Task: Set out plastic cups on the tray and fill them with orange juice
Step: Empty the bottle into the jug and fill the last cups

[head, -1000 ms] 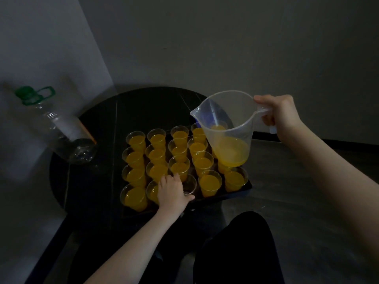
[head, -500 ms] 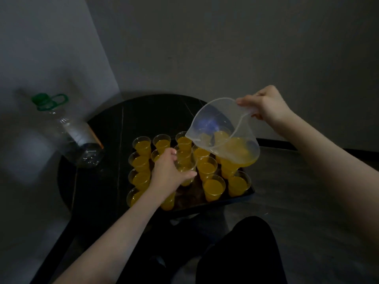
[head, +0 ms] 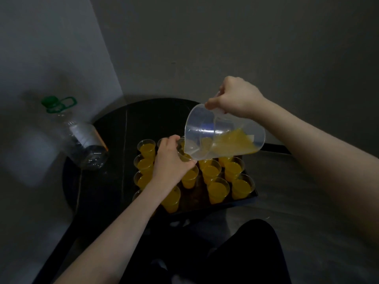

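Worktop [head: 106,181]: a round black top was set into the corner of two pale walls.
Tray [head: 249,198]: a dark tray was laid on the worktop, with its near edge towards the person.
Bottle [head: 82,142]: a clear bottle with a green cap was leaned at the left of the worktop, well apart from the tray.
Jug [head: 223,138]: a clear jug was held tilted above the tray, spout down and to the left; orange juice [head: 233,143] was pooled along its lower side.
Right hand [head: 235,97]: its grip was clenched round the jug's handle.
Left hand [head: 171,160]: its grip was curled round a clear cup [head: 184,155], which was held up just under the spout.
Filled cups [head: 218,189]: rows of juice-filled cups were stood on the tray.
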